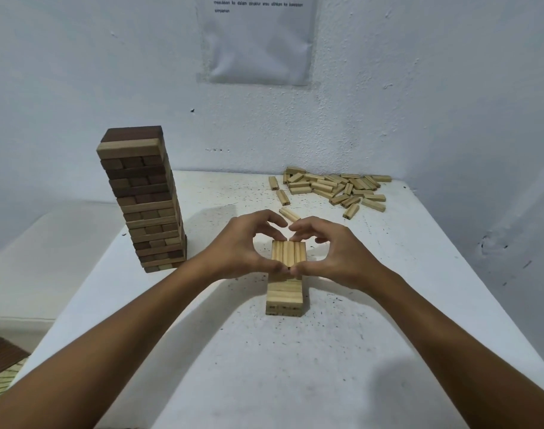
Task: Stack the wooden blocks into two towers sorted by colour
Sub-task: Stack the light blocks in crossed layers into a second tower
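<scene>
Light blocks [288,254] atop the stack are pinched by both hands' curled fingers [275,221].

— Where do the blocks stand?

— A tall tower [147,199] rises at the left: dark brown layers on top, with one pale layer just under the cap, and mixed pale and brown lower down. It leans a little.

— And the pale ones?

— A short pale stack [286,286] stands mid-table, its top layer [288,254] three blocks side by side. A loose pile [335,188] of pale blocks lies far right, a few strays near it.
</scene>
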Action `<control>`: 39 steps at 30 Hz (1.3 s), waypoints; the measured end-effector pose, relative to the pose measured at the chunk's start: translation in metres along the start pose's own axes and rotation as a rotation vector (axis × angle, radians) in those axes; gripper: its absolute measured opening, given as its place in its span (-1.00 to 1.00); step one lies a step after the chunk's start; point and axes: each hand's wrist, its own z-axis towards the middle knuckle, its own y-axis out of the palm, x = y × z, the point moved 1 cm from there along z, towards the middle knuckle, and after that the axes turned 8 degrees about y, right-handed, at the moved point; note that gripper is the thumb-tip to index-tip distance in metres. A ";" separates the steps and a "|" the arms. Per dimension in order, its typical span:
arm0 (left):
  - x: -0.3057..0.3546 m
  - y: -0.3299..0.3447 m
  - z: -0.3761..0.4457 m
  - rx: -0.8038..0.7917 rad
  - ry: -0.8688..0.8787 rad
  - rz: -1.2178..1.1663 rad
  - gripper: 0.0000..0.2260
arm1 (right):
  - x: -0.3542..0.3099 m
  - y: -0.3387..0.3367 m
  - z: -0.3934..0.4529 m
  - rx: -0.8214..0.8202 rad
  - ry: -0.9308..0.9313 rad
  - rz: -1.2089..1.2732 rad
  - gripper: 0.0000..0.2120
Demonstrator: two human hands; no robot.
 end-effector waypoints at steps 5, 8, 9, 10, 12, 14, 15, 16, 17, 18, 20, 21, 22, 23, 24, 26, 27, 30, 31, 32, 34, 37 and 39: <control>0.007 0.006 -0.019 -0.015 -0.004 0.004 -0.42 | -0.002 0.006 -0.020 -0.012 0.003 -0.010 -0.40; 0.008 0.010 -0.026 -0.028 -0.008 0.008 -0.41 | 0.000 0.011 -0.027 -0.014 0.014 -0.014 -0.40; 0.009 0.011 -0.028 -0.032 -0.009 0.010 -0.41 | 0.000 0.013 -0.029 -0.013 0.015 -0.015 -0.40; 0.009 0.012 -0.030 -0.034 -0.008 0.013 -0.41 | 0.000 0.014 -0.030 -0.013 0.014 -0.016 -0.41; 0.009 0.013 -0.032 -0.034 -0.005 0.018 -0.41 | 0.001 0.016 -0.032 -0.013 0.015 -0.020 -0.41; 0.009 0.014 -0.034 -0.029 -0.008 0.017 -0.42 | 0.001 0.017 -0.033 -0.019 0.018 -0.014 -0.41; 0.009 0.014 -0.034 -0.026 -0.010 0.017 -0.42 | 0.002 0.018 -0.034 -0.021 0.018 -0.013 -0.41; 0.008 0.014 -0.035 -0.023 -0.012 0.017 -0.42 | 0.002 0.018 -0.034 -0.021 0.016 -0.014 -0.41; 0.008 0.014 -0.036 -0.023 -0.014 0.015 -0.42 | 0.002 0.019 -0.034 -0.021 0.017 -0.015 -0.42; 0.008 0.014 -0.036 -0.023 -0.014 0.012 -0.42 | 0.002 0.019 -0.034 -0.021 0.018 -0.016 -0.42; 0.008 0.015 -0.037 -0.022 -0.011 0.005 -0.42 | 0.002 0.020 -0.034 -0.019 0.017 -0.024 -0.42; 0.008 0.015 -0.037 -0.023 -0.011 0.004 -0.42 | 0.002 0.020 -0.034 -0.018 0.017 -0.027 -0.42; 0.008 0.015 -0.037 -0.024 -0.012 0.005 -0.42 | 0.003 0.021 -0.034 -0.019 0.017 -0.028 -0.42; 0.007 0.015 -0.037 -0.025 -0.013 0.007 -0.42 | 0.003 0.021 -0.034 -0.019 0.017 -0.027 -0.42; 0.007 0.016 -0.037 -0.025 -0.012 0.008 -0.42 | 0.003 0.021 -0.034 -0.018 0.018 -0.028 -0.42; 0.006 0.016 -0.037 -0.027 -0.012 0.009 -0.42 | 0.005 0.022 -0.034 -0.016 0.018 -0.033 -0.42; 0.006 0.016 -0.037 -0.030 -0.012 0.011 -0.42 | 0.005 0.022 -0.034 -0.015 0.018 -0.036 -0.42; 0.006 0.016 -0.037 -0.033 -0.012 0.011 -0.43 | 0.006 0.022 -0.034 -0.016 0.017 -0.040 -0.42; 0.006 0.016 -0.037 -0.032 -0.010 0.010 -0.43 | 0.006 0.023 -0.034 -0.017 0.016 -0.042 -0.42; 0.006 0.016 -0.038 -0.031 -0.009 0.011 -0.43 | 0.006 0.023 -0.034 -0.018 0.013 -0.044 -0.42; 0.005 0.016 -0.038 -0.032 -0.010 0.019 -0.43 | 0.007 0.024 -0.034 -0.019 0.011 -0.047 -0.42; 0.004 0.017 -0.038 -0.034 -0.011 0.022 -0.42 | 0.007 0.025 -0.034 -0.016 0.015 -0.047 -0.42; 0.003 0.017 -0.038 -0.035 -0.010 0.026 -0.42 | 0.007 0.025 -0.034 -0.014 0.015 -0.054 -0.42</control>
